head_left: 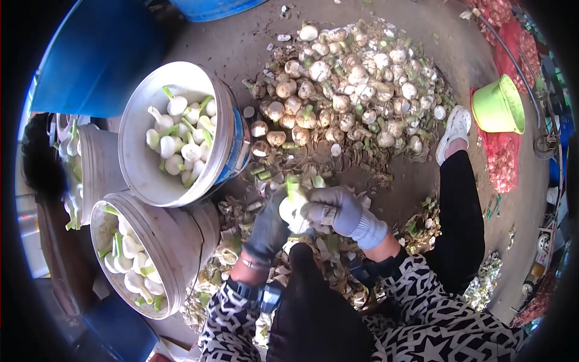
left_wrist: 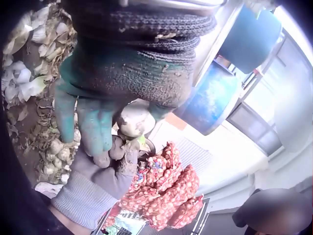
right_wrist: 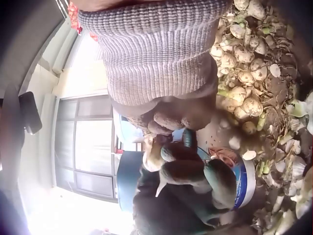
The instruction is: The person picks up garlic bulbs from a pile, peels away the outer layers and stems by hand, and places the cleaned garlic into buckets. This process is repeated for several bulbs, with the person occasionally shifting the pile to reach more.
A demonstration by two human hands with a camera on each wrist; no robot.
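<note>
In the head view my gloved left hand grips a white garlic bulb with a short green stem on top. My right hand, in a grey knit glove, pinches the bulb's right side with curled fingers and thumb. From the left wrist, the pale bulb shows under the dirt-stained green-and-grey glove, with the right fingertips close against it. The right wrist view has both hands meeting around the bulb, partly hidden by fingers. Peelings lie beneath.
A heap of unpeeled garlic spreads across the floor ahead. At left stand a white bucket and a second bucket, both holding cleaned bulbs. A lime-green bucket sits right, by red mesh sacks. Blue barrels stand far left.
</note>
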